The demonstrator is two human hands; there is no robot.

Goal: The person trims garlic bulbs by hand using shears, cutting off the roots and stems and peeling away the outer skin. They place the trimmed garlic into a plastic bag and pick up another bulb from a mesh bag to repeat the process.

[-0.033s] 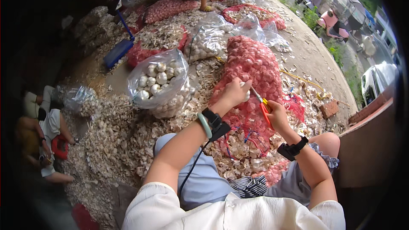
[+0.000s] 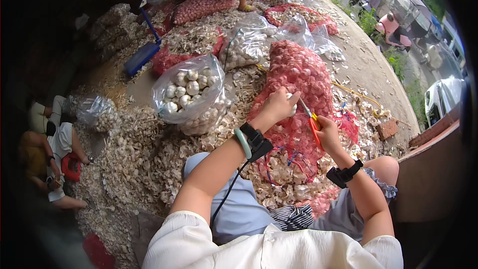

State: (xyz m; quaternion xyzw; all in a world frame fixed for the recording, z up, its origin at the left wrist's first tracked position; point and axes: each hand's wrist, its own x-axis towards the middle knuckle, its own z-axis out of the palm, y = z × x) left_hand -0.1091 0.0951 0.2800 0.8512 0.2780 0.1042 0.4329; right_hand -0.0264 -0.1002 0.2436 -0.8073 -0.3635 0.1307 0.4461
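Observation:
Closed round a white garlic bulb [image 2: 291,100], my left hand [image 2: 277,105] is held over a red mesh sack [image 2: 301,72] packed with garlic. Most of the bulb is hidden by my fingers. My right hand [image 2: 327,133] grips scissors [image 2: 314,123] with red and yellow handles. Their metal blades point up and left, with the tips close to the bulb. To the left of my left hand stands a clear plastic bag [image 2: 191,112] holding clean white garlic bulbs. Below the sack's near end lie loose dry skins [image 2: 271,184] in front of my knees.
Garlic skins cover the floor around me. A blue long-handled dustpan [image 2: 142,57], another clear garlic bag [image 2: 245,45] and a skin-filled red mesh sack [image 2: 191,47] stand farther back. A brick [image 2: 387,129] lies at right. Other people sit at far left and at the back.
The whole view has shifted slightly. My left hand still holds the garlic bulb and my right hand the scissors, both at nearly the same place over the sack.

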